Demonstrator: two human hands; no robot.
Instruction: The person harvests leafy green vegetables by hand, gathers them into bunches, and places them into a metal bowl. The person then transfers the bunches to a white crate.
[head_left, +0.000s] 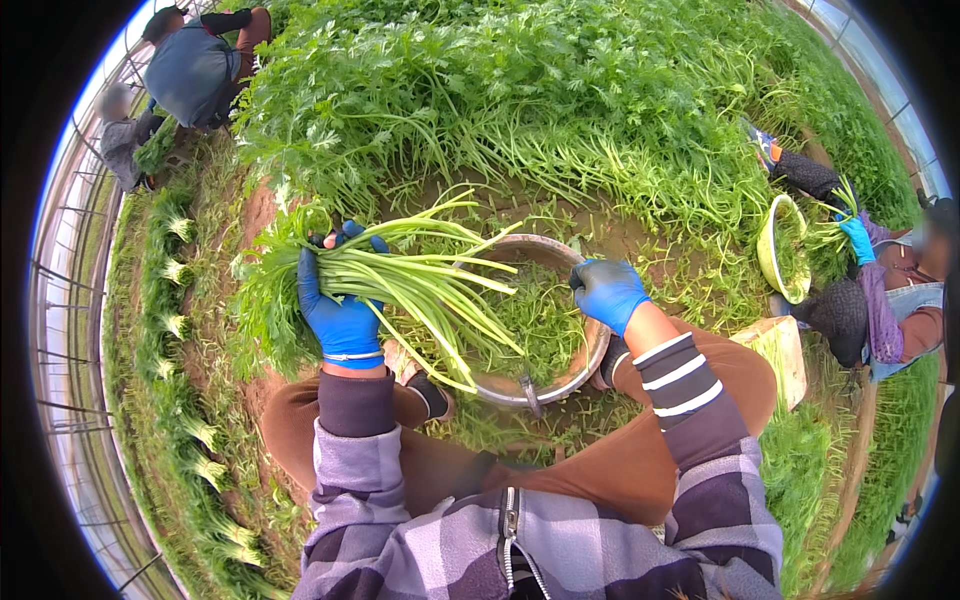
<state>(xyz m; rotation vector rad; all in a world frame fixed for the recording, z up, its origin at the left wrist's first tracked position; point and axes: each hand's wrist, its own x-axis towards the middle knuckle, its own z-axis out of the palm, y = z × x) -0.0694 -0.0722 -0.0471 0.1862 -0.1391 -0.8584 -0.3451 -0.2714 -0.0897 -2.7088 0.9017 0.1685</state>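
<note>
My left hand (341, 300), in a blue glove with dark fingers, is closed around a bunch of leafy greens (420, 277). The leaves lie to the left and the pale green stems fan out to the right. These stems reach over a round metal-rimmed basin (600, 352) on the ground between my feet, with loose leaves and stem trimmings (544, 315) in it. My right hand (609, 292), gloved in blue, is curled into a fist at the basin's right rim, apart from the stems. Whether it holds something small inside is hidden.
Uncut leafy plants (525, 82) stand ahead. Bundles of cut greens (199, 431) lie in a row at the left. A co-worker (900, 300) at the right holds greens beside a yellow-green basin (766, 251). Two people (191, 71) crouch at the upper left. A pale block-shaped container (795, 360) is near my right knee.
</note>
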